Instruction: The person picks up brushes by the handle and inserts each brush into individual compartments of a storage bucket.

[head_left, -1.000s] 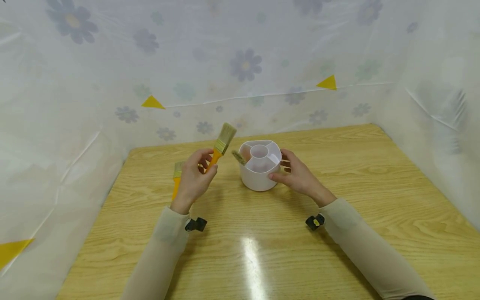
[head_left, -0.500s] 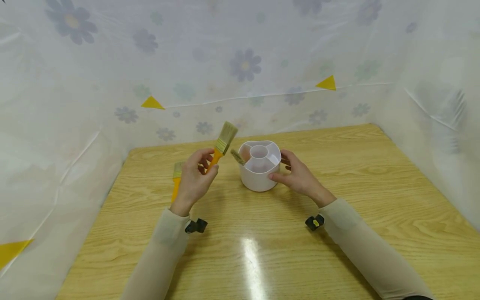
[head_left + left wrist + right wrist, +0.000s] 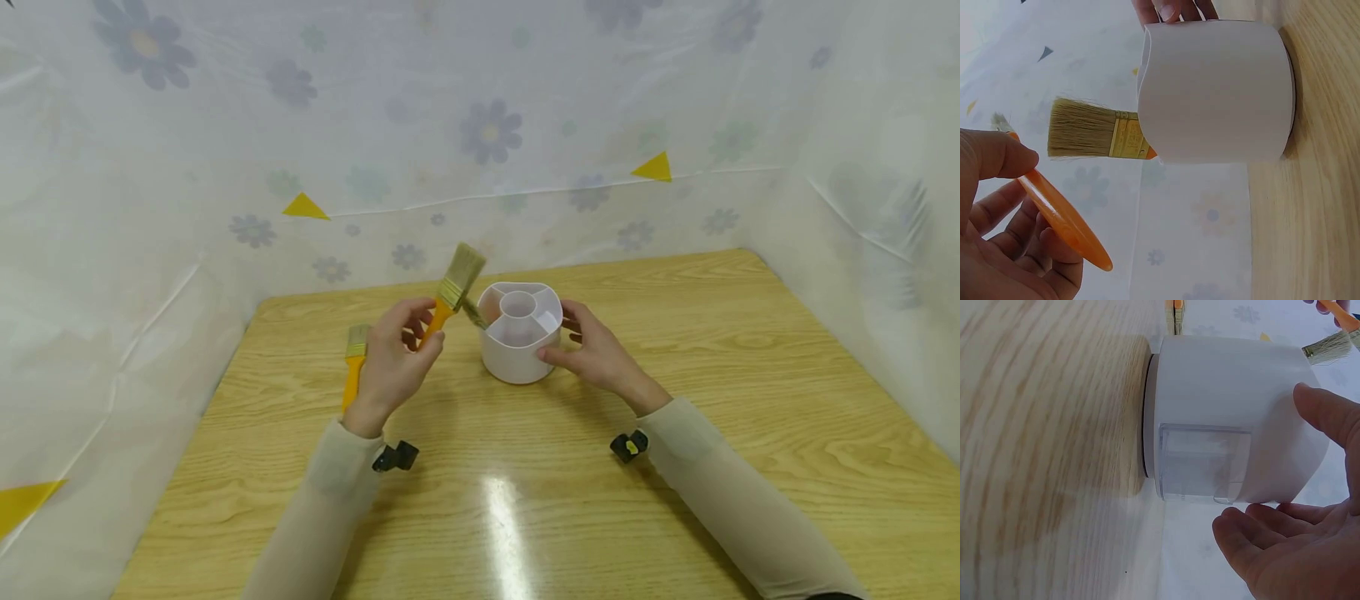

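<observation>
Wooden table (image 3: 750,400) was boxed in by floral plastic sheeting (image 3: 487,133) on three sides, with yellow triangle markers (image 3: 304,206) stuck on it. A white divided holder (image 3: 520,333) stood upright near the back middle of the table, with a round centre well and compartments around it. A second brush (image 3: 1100,128) already stood in the holder's left compartment, bristles poking up over the rim; its handle was hidden inside the wall. A third orange brush (image 3: 352,362) lay flat on the table left of the holder, partly blocked by the left hand (image 3: 393,362). That left hand had fingers curled round the orange handle of a paintbrush (image 3: 452,292), held in the air, tilted, bristles up and toward the holder, just left of its rim and right in front of the standing brush, so the two overlapped in the head view. In the left wrist view only the handle end showed; bristles were cut off at the frame edge. The right hand (image 3: 596,350) cupped the holder's right side, thumb on the near wall, fingers loosely bent round the far side; the right wrist view showed the thumb touching, other fingertips near it, contact hard to tell. Small black clips (image 3: 628,446) sat at both wrists.
</observation>
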Motion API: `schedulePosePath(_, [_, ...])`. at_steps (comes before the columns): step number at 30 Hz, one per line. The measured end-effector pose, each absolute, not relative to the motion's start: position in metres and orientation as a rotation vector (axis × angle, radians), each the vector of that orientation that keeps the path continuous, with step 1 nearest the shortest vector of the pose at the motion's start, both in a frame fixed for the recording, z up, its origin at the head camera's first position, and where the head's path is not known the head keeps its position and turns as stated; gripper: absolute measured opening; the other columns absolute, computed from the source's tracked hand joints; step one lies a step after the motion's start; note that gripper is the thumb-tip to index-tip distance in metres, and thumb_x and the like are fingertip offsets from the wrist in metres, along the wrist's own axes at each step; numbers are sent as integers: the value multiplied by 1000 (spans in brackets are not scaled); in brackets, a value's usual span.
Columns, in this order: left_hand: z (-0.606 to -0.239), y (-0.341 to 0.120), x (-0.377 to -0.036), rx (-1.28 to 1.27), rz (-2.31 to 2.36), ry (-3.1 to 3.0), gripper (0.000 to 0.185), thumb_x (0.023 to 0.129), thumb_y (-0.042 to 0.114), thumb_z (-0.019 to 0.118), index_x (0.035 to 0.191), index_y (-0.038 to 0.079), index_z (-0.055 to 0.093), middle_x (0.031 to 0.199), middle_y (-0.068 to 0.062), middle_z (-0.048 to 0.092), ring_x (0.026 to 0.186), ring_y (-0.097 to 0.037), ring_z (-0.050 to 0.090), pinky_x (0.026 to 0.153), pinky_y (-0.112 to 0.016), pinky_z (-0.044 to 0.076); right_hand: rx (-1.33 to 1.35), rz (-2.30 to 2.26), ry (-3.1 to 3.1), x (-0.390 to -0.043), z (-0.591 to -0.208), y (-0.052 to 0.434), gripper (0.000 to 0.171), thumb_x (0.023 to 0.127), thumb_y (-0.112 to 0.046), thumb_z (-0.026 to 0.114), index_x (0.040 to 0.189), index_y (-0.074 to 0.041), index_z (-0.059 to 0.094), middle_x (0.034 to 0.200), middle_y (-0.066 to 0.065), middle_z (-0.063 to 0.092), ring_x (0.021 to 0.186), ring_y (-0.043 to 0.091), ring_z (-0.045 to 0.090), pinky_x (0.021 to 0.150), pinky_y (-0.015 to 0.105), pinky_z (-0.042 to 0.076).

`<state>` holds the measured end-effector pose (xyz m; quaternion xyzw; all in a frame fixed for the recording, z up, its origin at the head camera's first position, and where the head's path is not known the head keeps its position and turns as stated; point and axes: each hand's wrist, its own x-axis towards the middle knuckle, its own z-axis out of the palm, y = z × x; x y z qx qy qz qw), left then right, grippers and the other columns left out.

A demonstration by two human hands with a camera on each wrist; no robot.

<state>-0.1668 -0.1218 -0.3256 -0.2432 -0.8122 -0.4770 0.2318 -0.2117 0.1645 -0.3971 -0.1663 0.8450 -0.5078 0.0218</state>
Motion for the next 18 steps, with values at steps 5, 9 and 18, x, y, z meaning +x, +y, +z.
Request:
schedulePosePath(5, [-324,-118,-164,-679,-1322,-2221,33,81,-13,65,113,-9,61,91,-23,60,70,-34,53,58,-48,45,-518,-1573,2616,-211,-397,165,86,83,-33,75,149,-8,25,147,12,36,134,32,35,107,51,30])
schedulePosePath(9, [-323,-117,-163,-695,-1309,-2209,33,80,-13,65,112,-9,61,90,-22,60,71,-35,53,58,-46,45,-518,-1585,2616,-212,-397,165,86,83,-33,75,149,-8,25,146,13,37,134,33,35,107,51,30])
schedulePosePath(18, [-324,-116,-163,-706,-1313,-2211,32,81,-14,65,112,-9,61,89,-23,60,69,-35,53,57,-47,44,-526,-1596,2613,-211,-396,164,85,82,-33,76,148,-7,28,144,15,40,131,35,38,106,52,31])
